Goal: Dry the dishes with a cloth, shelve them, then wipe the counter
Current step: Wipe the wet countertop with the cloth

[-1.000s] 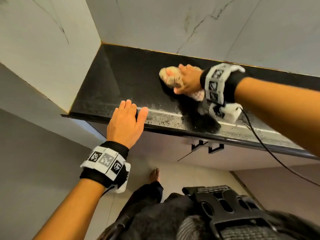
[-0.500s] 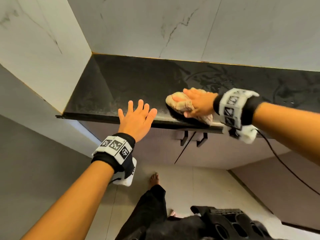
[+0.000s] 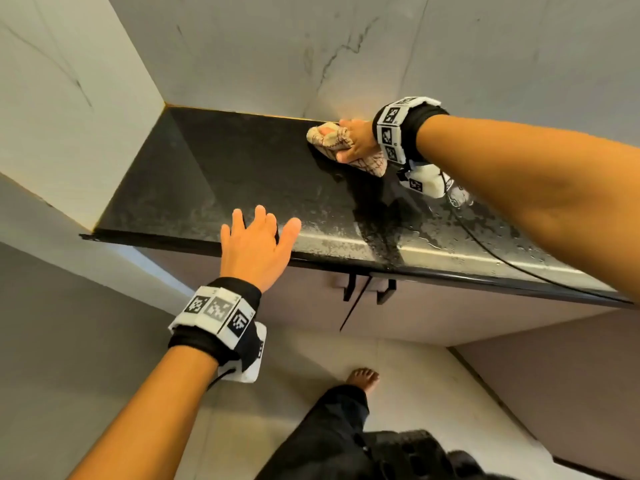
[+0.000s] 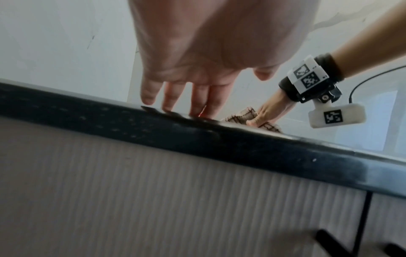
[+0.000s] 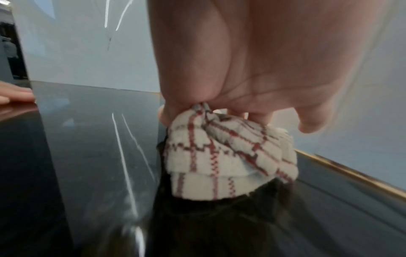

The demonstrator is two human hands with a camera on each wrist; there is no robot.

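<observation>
Cloth [image 3: 341,147]: bunched, checked, at the table's [image 3: 221,188] rear edge, touching the wall.
Right hand [image 3: 356,140]: clenched around it, pressing down.
Left hand [image 3: 258,247]: fingers spread flat, holding nothing, on the front edge.
Unwiped wet patches lie frontward and rightward of the cloth.
</observation>
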